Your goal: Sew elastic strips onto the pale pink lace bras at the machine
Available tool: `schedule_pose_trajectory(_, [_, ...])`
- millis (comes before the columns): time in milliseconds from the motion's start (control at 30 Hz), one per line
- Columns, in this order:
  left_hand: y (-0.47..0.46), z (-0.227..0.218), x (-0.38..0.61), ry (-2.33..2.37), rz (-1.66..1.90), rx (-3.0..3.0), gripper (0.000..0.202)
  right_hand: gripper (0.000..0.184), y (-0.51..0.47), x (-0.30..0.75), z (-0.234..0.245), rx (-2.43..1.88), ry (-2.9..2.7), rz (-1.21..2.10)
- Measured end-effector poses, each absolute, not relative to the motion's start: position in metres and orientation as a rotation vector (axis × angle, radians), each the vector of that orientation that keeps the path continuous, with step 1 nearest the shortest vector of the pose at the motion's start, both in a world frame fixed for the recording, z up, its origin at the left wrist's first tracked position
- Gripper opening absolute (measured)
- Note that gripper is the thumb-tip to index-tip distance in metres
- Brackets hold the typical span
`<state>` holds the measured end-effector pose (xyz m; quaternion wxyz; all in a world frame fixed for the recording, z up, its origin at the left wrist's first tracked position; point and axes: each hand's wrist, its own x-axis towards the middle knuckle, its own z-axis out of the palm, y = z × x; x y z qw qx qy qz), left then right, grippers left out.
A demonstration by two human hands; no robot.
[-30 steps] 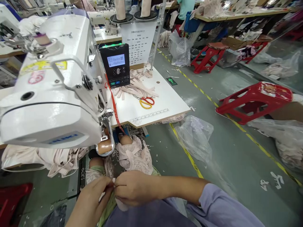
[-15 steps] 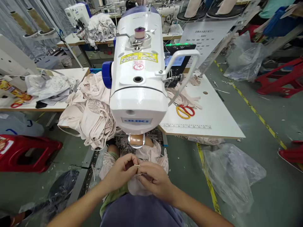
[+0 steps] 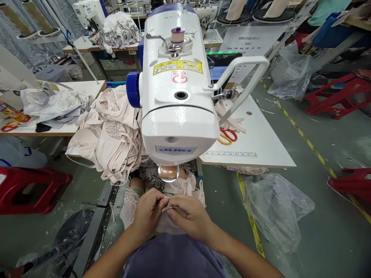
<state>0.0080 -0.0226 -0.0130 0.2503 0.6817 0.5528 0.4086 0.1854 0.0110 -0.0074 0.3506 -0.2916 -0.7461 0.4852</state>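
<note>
My left hand (image 3: 148, 211) and my right hand (image 3: 189, 216) meet over my lap, just in front of the sewing machine (image 3: 179, 119). Both are closed, fingertips pinching the edge of a pale pink bra (image 3: 171, 226); only part of it shows, and the spot between the fingers is mostly hidden. More pale lace fabric (image 3: 181, 185) lies across my knees beneath the machine head. To the left of the machine, a large heap of beige bras (image 3: 116, 143) with thin straps hangs over the table edge.
Yellow- and red-handled scissors (image 3: 227, 136) lie on the white table (image 3: 269, 143) at right, near a printed ruler strip. Clear plastic bags (image 3: 275, 208) lie on the floor. Red stools (image 3: 31, 189) stand at both sides. A thread stand (image 3: 87, 65) rises at left.
My left hand has turned more upright and drawn closer against the right, with the fabric edge pinched between them. The view has shifted slightly.
</note>
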Motion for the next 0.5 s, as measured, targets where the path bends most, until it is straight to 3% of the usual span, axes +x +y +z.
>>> schedule_pose_trajectory(167, [-0.019, -0.006, 0.003, 1.423, 1.042, 1.849, 0.017, 0.016, 0.018, 0.191, -0.008, -0.908, -1.888, 1.266])
schedule_pose_trajectory(367, [-0.02, 0.008, 0.002, 1.419, 1.097, 2.098, 0.01, 0.023, 0.036, 0.2, 0.006, -0.986, -2.097, 0.894])
schedule_pose_trajectory(500, [-0.019, 0.016, 0.002, 1.339, 1.128, 2.229, 0.012, 0.02, 0.044, 0.201, 0.019, -0.93, -2.153, 1.093])
